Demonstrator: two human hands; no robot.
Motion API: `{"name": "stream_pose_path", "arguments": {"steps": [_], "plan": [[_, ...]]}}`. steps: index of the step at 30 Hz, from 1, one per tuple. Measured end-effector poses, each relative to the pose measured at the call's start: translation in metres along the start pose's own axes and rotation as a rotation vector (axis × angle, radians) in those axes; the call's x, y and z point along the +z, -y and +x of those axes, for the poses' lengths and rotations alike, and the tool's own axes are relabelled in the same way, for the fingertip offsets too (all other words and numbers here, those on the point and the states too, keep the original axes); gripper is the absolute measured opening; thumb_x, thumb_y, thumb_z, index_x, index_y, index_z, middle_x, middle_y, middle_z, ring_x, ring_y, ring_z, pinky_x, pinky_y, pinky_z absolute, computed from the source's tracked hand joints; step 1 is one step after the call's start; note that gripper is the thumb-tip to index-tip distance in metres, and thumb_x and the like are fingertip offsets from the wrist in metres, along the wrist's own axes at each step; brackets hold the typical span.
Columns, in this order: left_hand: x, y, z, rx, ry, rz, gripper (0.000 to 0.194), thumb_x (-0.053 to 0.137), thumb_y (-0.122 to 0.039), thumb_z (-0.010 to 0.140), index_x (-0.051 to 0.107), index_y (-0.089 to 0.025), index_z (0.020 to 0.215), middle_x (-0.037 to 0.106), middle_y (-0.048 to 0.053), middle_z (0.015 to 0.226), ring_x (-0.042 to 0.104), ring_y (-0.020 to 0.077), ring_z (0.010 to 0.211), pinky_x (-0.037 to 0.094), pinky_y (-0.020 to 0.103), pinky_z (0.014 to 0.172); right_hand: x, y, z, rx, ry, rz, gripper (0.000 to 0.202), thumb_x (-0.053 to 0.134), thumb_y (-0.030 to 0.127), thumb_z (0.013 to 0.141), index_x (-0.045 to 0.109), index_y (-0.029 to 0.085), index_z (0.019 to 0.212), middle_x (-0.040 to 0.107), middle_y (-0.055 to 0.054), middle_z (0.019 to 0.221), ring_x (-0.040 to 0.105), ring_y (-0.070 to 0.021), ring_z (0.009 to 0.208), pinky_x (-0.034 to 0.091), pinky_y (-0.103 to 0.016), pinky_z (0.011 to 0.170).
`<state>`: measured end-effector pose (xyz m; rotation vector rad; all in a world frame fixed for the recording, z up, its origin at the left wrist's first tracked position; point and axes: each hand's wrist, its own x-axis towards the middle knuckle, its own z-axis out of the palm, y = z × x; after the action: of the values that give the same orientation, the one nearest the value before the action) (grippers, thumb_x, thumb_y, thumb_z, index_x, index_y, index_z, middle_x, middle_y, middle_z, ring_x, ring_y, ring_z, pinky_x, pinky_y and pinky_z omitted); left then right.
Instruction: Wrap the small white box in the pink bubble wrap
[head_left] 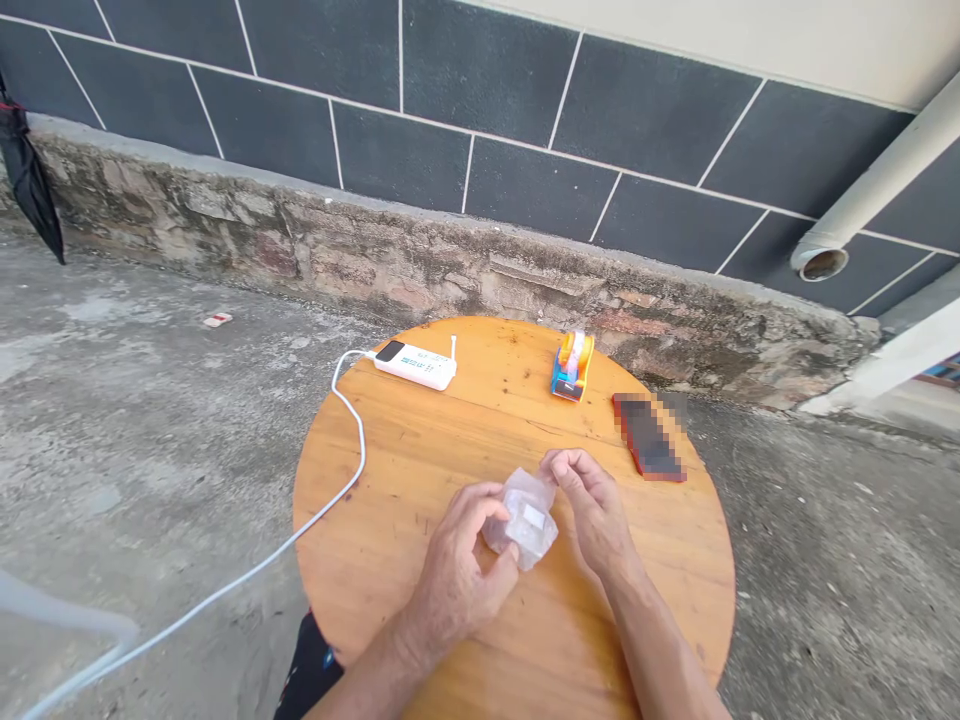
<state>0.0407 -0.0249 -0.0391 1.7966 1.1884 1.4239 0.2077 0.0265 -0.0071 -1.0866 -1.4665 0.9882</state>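
Between left hand and right hand, crinkled wrap

Half curled, the left grips the wrap's side between thumb and fingers; the right, narrow, pinches its upper corner. It is thin, translucent (a white oblong shows mid-way), over the grained round table. Beyond: orange-and-blue tape dispenser, flat red-edged phone, boxy white device.
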Motion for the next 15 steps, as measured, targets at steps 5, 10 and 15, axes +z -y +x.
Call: {"name": "stream_pose_path", "arguments": {"steps": [5,10,15], "plan": [[-0.001,-0.002,-0.004,-0.010,0.008,-0.021,0.029,0.054,-0.006,0.065,0.049,-0.021,0.089,0.058,0.007,0.112,0.058,0.0221,0.102,0.048,0.034,0.084,-0.007,0.004,0.006,0.012,0.001,-0.040,0.020,0.051,0.036,0.090,0.055,0.021,0.078,0.059,-0.003,0.085,0.052,-0.0175,0.082,0.040,-0.028,0.076],[-0.001,0.000,-0.008,-0.013,0.028,-0.017,0.047,0.056,-0.009,0.067,0.045,-0.021,0.112,0.058,0.008,0.114,0.057,0.0237,0.104,0.047,0.038,0.088,-0.014,0.010,0.015,0.068,0.028,-0.112,0.021,0.052,0.038,0.089,0.058,0.020,0.079,0.063,-0.003,0.089,0.054,-0.0185,0.084,0.040,-0.030,0.079],[-0.003,0.000,-0.007,0.034,0.101,-0.017,0.063,0.053,-0.007,0.067,0.041,-0.022,0.127,0.056,0.009,0.117,0.055,0.0249,0.106,0.045,0.040,0.091,-0.021,0.016,0.030,0.083,0.061,-0.204,0.022,0.054,0.040,0.086,0.058,0.020,0.077,0.063,-0.004,0.083,0.055,-0.0194,0.083,0.040,-0.032,0.077]]}}
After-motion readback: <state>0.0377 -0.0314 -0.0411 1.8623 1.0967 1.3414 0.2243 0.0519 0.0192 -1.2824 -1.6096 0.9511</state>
